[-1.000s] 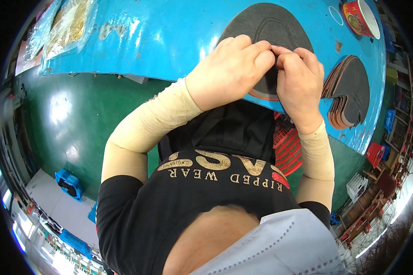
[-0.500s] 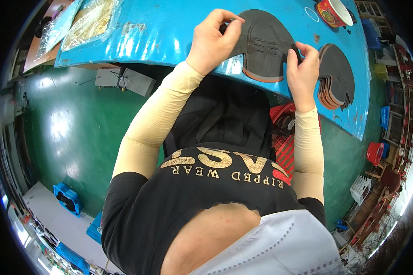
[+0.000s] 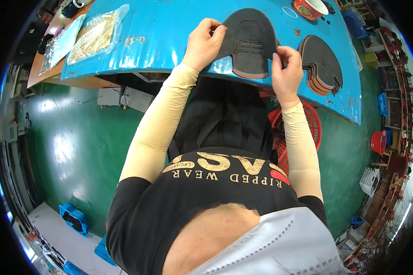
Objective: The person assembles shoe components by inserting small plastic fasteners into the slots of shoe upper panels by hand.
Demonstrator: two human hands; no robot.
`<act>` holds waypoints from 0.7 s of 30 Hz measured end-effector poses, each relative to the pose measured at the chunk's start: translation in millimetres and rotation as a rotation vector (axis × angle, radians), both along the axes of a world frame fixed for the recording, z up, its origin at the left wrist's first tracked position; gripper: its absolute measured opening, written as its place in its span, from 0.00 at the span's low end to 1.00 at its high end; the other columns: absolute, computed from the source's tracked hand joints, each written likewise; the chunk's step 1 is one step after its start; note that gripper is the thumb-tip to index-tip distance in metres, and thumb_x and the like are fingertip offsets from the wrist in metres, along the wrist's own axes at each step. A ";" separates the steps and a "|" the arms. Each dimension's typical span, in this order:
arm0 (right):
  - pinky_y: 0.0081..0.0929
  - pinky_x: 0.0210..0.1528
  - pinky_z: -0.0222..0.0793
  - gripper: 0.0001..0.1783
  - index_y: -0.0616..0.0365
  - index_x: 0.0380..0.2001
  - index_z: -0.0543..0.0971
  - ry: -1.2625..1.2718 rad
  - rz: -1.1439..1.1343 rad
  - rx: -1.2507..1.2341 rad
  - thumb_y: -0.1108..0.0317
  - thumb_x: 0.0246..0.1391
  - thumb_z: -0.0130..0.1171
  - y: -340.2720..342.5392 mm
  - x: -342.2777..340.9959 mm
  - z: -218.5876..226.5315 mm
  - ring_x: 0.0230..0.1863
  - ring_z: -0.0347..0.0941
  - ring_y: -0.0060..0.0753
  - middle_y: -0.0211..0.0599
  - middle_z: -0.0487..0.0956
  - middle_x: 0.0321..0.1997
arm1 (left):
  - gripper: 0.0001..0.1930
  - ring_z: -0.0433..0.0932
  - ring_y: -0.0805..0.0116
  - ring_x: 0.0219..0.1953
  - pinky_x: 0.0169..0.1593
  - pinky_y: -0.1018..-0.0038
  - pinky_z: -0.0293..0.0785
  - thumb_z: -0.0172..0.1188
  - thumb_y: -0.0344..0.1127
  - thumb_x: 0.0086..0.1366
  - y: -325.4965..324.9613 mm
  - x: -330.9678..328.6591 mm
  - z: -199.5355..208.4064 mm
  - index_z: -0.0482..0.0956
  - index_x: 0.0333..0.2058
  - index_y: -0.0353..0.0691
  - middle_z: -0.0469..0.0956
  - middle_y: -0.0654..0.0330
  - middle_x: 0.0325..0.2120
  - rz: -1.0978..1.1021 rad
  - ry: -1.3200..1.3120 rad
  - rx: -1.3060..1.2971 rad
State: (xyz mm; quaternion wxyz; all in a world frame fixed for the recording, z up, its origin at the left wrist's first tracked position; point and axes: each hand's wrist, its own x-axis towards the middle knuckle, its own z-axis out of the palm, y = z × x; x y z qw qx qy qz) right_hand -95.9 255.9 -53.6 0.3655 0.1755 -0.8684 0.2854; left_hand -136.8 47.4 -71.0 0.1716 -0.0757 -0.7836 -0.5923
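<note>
A dark, round-topped leather piece lies on the blue table near its front edge. It has pressed lines in the middle and an orange-brown lower edge. My left hand is closed in a pinch at its left side, thumb against the fingers. On the opposite side, my right hand holds the right edge between thumb and curled fingers. Just right of that hand rests a stack of similar dark leather pieces, their brown edges fanned out.
The blue table bears a plastic-wrapped gold-coloured packet at the left. A red patterned tub and a white ring are at the back right. Below the table's front edge stands a red basket, beside my right forearm.
The whole view has shifted, so the table things appear farther left. Both hands keep their places at the leather piece's sides, with little visible movement against it.
</note>
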 end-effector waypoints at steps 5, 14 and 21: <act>0.22 0.35 0.70 0.12 0.60 0.37 0.75 0.040 0.206 -0.104 0.79 0.47 0.61 -6.3 24.0 33.3 0.32 0.73 0.27 0.35 0.76 0.34 | 0.07 0.65 0.85 0.24 0.28 0.86 0.62 0.53 0.32 0.64 -3.1 -3.8 -1.9 0.74 0.36 0.34 0.76 0.66 0.26 0.011 -0.037 0.473; 0.36 0.42 0.72 0.11 0.55 0.42 0.73 -0.462 -0.091 -1.127 0.76 0.54 0.56 220.7 -35.7 37.4 0.43 0.72 0.29 0.32 0.76 0.40 | 0.09 0.67 0.84 0.28 0.32 0.86 0.64 0.60 0.34 0.61 -4.2 1.8 0.8 0.77 0.37 0.34 0.74 0.69 0.28 -0.024 -0.026 0.445; 0.30 0.34 0.75 0.11 0.57 0.41 0.76 -0.527 -0.292 -0.874 0.74 0.53 0.57 233.8 -41.5 27.8 0.38 0.73 0.26 0.32 0.77 0.39 | 0.10 0.67 0.83 0.28 0.32 0.85 0.65 0.60 0.35 0.62 -1.2 -0.7 2.3 0.77 0.38 0.35 0.73 0.69 0.27 -0.037 0.020 0.342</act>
